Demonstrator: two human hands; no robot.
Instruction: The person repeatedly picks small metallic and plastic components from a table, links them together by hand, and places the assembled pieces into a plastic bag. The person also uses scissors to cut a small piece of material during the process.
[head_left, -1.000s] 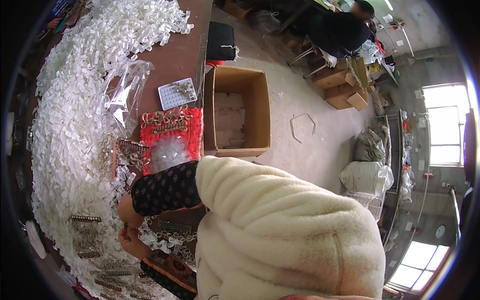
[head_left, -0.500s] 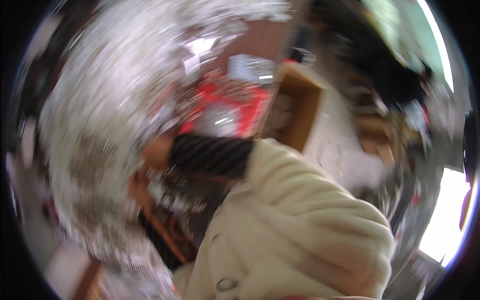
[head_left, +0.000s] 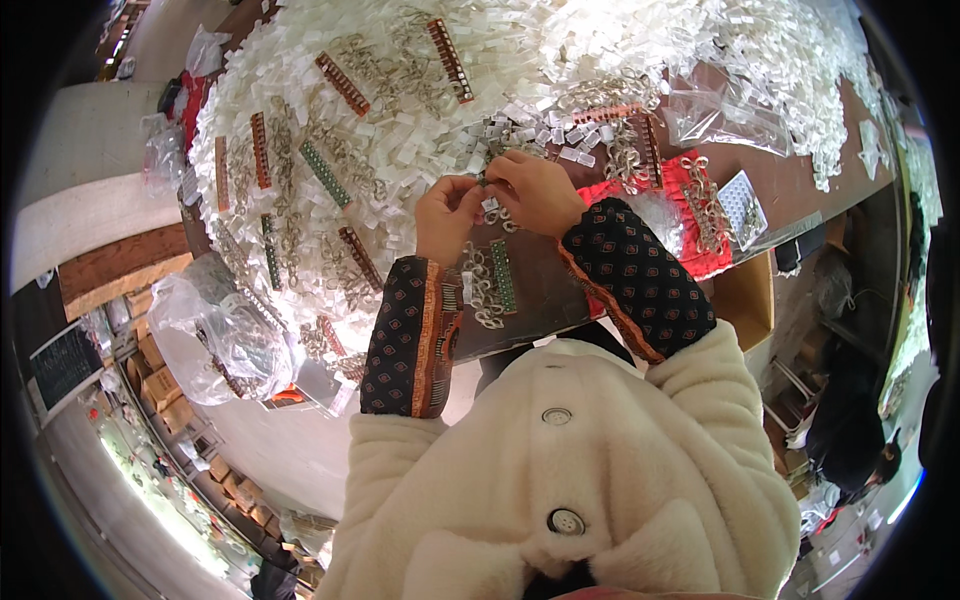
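Note:
My left hand and my right hand meet over the near edge of the table, thumbs and fingers pinched together. Whatever sits between the fingertips is too small to make out. Just below them lie silvery looped metal pieces, beside a green strip with a row of studs. Small clear-and-white rectangular pieces are gathered beyond my fingers. Left of my left hand, a brown studded strip rests on the pale heap.
A large heap of small whitish packets covers the table. A red mat and white perforated tray lie to the right, a clear plastic bag to the left. A cardboard box stands below the table edge; a person in black is farther right.
The view has swung round and turned from blurred to sharp. My hands now appear together near the middle of the picture, at the table's near edge.

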